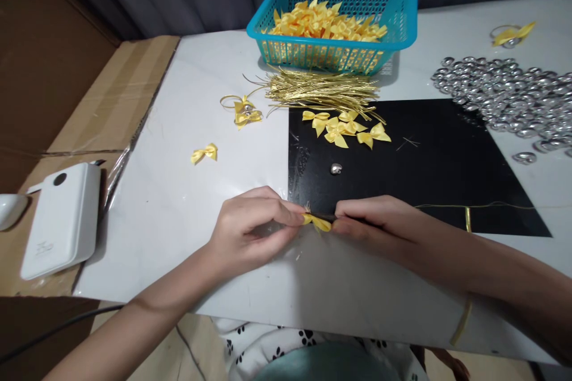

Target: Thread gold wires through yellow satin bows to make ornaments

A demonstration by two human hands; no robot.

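Observation:
Over the front edge of the black mat [438, 172], my left hand [259, 223] pinches a yellow ribbon bow [317, 222] between thumb and fingertips. Thin loose ends stick up at the bow's left end. My right hand [379, 229] is closed at the bow's right end, thumb against fingers; what lies in its pinch is hidden. A dark strip shows between its fingertips and the bow, too unclear to name. Ahead of the hands, a small silver bead [336, 169] rests on the mat. Several loose yellow bows [337, 130] lie farther back.
A blue basket [333, 44] of yellow bows stands at the back, with gold cords [322, 90] before it. Silver beads [513, 95] spread at right. Finished-looking bow rings [245, 112] and a single bow [204, 153] lie left, beyond a white power bank [62, 220].

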